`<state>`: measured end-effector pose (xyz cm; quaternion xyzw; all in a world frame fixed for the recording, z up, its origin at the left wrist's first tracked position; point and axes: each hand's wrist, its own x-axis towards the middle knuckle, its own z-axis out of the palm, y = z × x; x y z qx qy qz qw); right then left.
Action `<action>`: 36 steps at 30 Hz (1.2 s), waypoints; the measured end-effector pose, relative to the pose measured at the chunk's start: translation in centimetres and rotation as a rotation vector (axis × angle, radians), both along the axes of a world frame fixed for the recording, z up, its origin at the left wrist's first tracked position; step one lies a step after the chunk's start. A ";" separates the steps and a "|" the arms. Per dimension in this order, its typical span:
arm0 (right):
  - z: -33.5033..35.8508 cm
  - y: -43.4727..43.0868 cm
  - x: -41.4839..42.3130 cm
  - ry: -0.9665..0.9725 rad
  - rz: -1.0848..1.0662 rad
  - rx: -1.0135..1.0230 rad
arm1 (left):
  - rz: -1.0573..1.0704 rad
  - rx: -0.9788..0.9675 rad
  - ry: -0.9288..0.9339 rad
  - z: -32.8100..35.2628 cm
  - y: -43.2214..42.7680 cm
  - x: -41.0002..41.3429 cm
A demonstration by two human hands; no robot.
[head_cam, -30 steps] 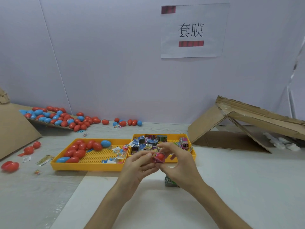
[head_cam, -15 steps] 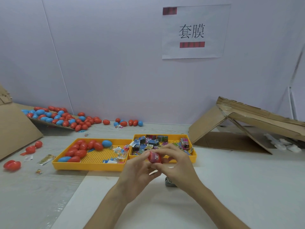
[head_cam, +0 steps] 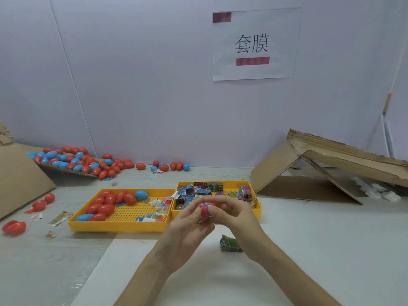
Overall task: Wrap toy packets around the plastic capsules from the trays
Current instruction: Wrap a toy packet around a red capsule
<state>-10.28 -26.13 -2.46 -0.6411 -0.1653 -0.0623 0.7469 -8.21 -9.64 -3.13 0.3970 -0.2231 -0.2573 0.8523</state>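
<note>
Red capsule [head_cam: 203, 214], centre frame: pink packet [head_cam: 205, 205] partly wrapped on, pinched by curled left hand [head_cam: 187, 230] and right hand [head_cam: 239, 217]; tray capsules [head_cam: 103, 206] left unwrapped.

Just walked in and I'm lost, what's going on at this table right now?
A person is working bare-handed at a table. The left hand and right hand together hold a red capsule with a pink packet round it. Behind them, one yellow tray holds red and blue capsules, and a second tray holds packets. A green packet lies on the table near the right wrist.
</note>
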 end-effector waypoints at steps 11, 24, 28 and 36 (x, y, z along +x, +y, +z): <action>-0.2 0.3 0.2 0.153 0.041 0.258 | 0.017 -0.016 -0.016 -0.5 -0.2 0.3; 0.3 -0.1 0.1 0.161 0.029 0.166 | 0.076 0.136 -0.130 -0.1 0.1 0.1; 0.3 -0.3 0.1 0.147 0.032 0.143 | 0.101 0.179 -0.152 -0.2 0.1 0.2; 0.3 -0.4 0.0 0.132 0.030 0.160 | 0.098 0.213 -0.198 -0.3 0.0 0.1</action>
